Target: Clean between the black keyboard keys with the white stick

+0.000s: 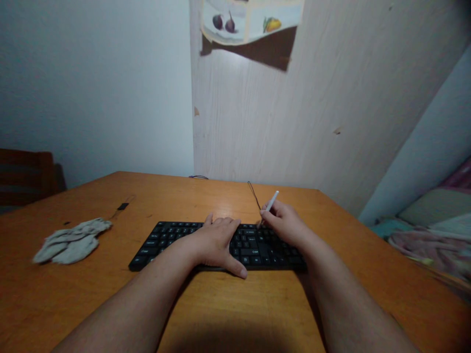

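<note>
A black keyboard (pixel 248 245) lies flat on the wooden table. Across its middle rests my left hand (pixel 217 242), fingers spread over the keys and thumb reaching past the near edge. My right hand (pixel 283 221) is closed around a slim white pen-like tool (pixel 272 200), held slanted above the right part of the keyboard. The tool's lower end points down at the top row of keys; its tip is too small to make out. My two forearms hide parts of the keyboard's left and right sides.
Pale cloth gloves (pixel 73 240) lie on the wooden table (pixel 250 314) at the left, near a small black tag (pixel 122 206) with a cord. A thin black cable (pixel 252 192) runs behind the keyboard. A wooden chair (pixel 29 171) stands far left; bedding (pixel 434 240) is at right.
</note>
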{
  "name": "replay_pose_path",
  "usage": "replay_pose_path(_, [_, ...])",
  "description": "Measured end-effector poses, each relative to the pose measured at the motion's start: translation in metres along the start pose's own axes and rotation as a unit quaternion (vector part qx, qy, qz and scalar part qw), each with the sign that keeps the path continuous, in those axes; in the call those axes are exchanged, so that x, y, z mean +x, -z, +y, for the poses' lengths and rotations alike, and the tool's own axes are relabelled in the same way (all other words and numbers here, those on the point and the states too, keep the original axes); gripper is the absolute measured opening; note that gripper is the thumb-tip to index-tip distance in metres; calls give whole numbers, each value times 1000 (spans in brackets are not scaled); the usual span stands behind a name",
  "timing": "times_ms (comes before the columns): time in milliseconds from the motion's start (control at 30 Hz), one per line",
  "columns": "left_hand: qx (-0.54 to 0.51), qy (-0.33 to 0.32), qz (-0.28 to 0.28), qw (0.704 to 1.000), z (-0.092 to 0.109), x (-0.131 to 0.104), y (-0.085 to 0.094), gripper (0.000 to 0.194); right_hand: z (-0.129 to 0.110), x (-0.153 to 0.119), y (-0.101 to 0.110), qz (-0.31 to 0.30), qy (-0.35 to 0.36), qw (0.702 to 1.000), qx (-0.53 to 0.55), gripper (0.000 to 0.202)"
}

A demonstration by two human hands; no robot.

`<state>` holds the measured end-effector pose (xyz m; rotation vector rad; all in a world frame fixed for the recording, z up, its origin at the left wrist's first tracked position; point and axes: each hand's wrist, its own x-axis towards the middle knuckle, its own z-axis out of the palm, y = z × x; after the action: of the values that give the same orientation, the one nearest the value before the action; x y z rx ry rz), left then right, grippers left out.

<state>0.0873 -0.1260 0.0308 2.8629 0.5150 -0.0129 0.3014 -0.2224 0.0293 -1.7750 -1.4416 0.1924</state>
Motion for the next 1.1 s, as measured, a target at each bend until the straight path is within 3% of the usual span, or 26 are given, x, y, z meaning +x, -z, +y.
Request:
replay_pose_path(333, [-18,-19,19,999,-3,0,-2,120,-13,-8,-17,-53,35,998,28,23])
replay_pose_path(500, [-18,-18,14,1000,-4,1,-3,119,-8,-7,-11,-36,24,998,-38,20])
replay_pose_path(733, [-36,-15,3,999,-5,0,2,117,-15,-10,-10,-36,20,999,-22,22])
replay_pose_path(867, [-40,-9,-4,999,-5,-1,4,114,-14,-9,-9,-22,6,997,-69,18])
replay_pose_path(967, [-45,-8,0,999,-6,-1,4,107,-12,-8,-7,9,-7,998,-61,20])
replay_pose_path(1100, [-46,-11,33,998,-7,-1,5,85,-14,-10,-11,-30,17,999,-12,20])
